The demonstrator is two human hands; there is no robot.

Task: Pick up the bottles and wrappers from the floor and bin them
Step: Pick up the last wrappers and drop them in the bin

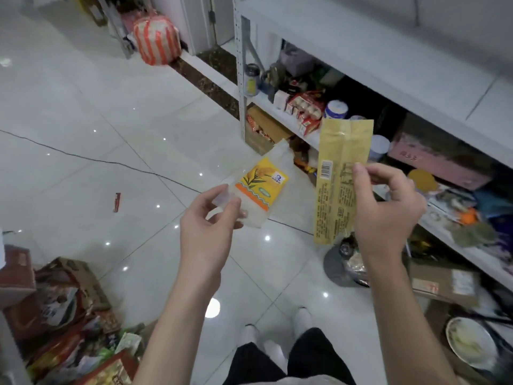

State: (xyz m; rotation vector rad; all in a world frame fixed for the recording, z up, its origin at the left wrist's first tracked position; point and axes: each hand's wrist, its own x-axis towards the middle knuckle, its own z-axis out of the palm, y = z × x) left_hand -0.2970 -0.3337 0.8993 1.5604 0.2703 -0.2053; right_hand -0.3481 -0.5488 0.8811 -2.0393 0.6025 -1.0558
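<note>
Two wrappers are held up in front of the white metal shelf rack [388, 79], both clear of the glossy white tiled floor [83, 107]; the left hand [206, 218] pinches one corner of a flat, clear plastic wrapper with a yellow and orange printed panel [263, 187] between thumb and curled fingertips, the film see-through and crinkled at its lower end, its ragged upper end pointing towards the rack; the right hand [385, 207] grips a long, narrow, matt gold wrapper with a barcode and dense small print [338, 173] at mid-length, thumb and forefinger closed on its edge, the other fingers loosely curled; this strip stands nearly upright before the rack's lower shelves, a lengthwise seam running down it; a small red oblong wrapper [117, 202] lies flat on the tiles well out from the rack; a round grey container [337, 269] holding shiny crumpled litter sits at the rack's foot, beneath the gold wrapper; a thin black cable [83, 158] crosses the tiles towards the rack.
</note>
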